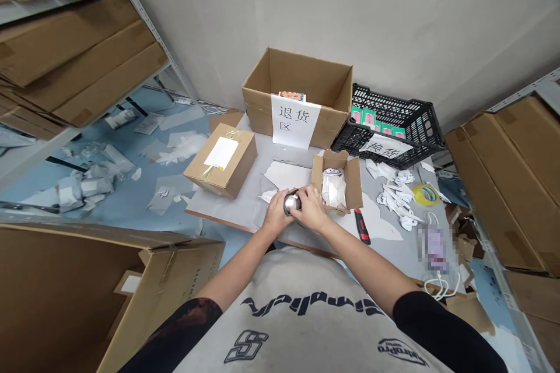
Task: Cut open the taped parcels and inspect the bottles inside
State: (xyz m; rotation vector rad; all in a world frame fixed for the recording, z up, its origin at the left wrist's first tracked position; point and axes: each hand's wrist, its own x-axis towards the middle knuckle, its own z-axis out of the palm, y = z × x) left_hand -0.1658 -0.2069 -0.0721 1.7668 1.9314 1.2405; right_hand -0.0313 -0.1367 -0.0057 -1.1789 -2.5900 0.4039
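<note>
My left hand (276, 213) and right hand (311, 208) were curled narrowly around a round chrome object (291, 204), their fingers closed on its sides, over the grey paper-covered table (245, 210). Just beside them stood a small open carton (336, 180) stuffed with white paper, and a red-handled utility knife (362, 226) lay nearby. Farther off were a taped carton (221, 158), a labelled open carton (297, 93) and a black plastic crate (387, 122).

Glossy metal ball (292, 204), matt cardboard carton (306, 78)
</note>
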